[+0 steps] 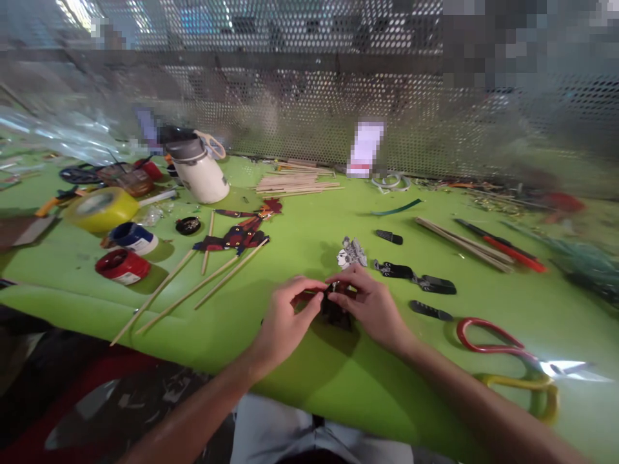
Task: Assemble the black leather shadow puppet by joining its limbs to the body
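Both my left hand [290,312] and my right hand [372,306] pinch a dark puppet piece [336,314] between thumb and fingers, just above the green table. My fingertips almost meet and hide its upper part. Just beyond them lies a black-and-white cut-out puppet head [351,253]. To the right of my right hand rest a jointed black cut-out limb [414,276] and two smaller black pieces, one farther back [389,237] and one nearer [430,310]. A finished-looking dark red jointed puppet [236,235] with thin sticks [167,283] lies left of my hands.
Scissors [512,351] with red and yellow handles lie at the right, near a red-and-black cutter [503,245] and wooden sticks [461,243]. More sticks [297,179] are piled at the back. Leftward stand a white jug [200,174], yellow tape [101,209] and paint pots [122,265].
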A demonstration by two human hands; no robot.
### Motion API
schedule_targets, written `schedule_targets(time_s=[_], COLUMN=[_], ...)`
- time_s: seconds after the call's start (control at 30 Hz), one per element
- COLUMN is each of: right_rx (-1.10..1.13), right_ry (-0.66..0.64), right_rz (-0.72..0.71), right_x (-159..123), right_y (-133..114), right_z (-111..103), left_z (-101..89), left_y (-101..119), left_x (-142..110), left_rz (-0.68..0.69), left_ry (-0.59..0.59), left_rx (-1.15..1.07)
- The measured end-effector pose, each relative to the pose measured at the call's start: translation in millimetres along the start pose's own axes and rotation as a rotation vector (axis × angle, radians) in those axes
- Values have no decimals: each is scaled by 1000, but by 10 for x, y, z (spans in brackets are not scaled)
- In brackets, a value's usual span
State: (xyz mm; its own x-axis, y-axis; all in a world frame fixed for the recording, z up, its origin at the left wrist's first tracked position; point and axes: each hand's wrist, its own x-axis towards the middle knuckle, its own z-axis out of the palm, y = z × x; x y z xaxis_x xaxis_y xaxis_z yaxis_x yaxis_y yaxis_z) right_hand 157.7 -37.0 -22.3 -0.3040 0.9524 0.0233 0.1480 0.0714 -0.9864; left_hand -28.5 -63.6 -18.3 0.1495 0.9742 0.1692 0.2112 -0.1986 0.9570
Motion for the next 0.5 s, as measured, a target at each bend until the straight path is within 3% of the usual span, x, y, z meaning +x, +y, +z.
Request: schedule_targets(time_s=[0.17, 0.37, 0.5], right_rx=[-100, -42, -57], right_ry=[-11, -89, -99], right_rz=[-65, 26, 15], right_x=[56, 108, 124], right_y=[-32, -40, -53], right_z=[-66, -55, -53], left_z=[-6, 7, 42], left_y=[-3, -6, -21], left_x=[6, 21, 30], left_rz=[-22, -39, -148], left_ry=[-27, -23, -44], left_rx=[-80, -62, -168])
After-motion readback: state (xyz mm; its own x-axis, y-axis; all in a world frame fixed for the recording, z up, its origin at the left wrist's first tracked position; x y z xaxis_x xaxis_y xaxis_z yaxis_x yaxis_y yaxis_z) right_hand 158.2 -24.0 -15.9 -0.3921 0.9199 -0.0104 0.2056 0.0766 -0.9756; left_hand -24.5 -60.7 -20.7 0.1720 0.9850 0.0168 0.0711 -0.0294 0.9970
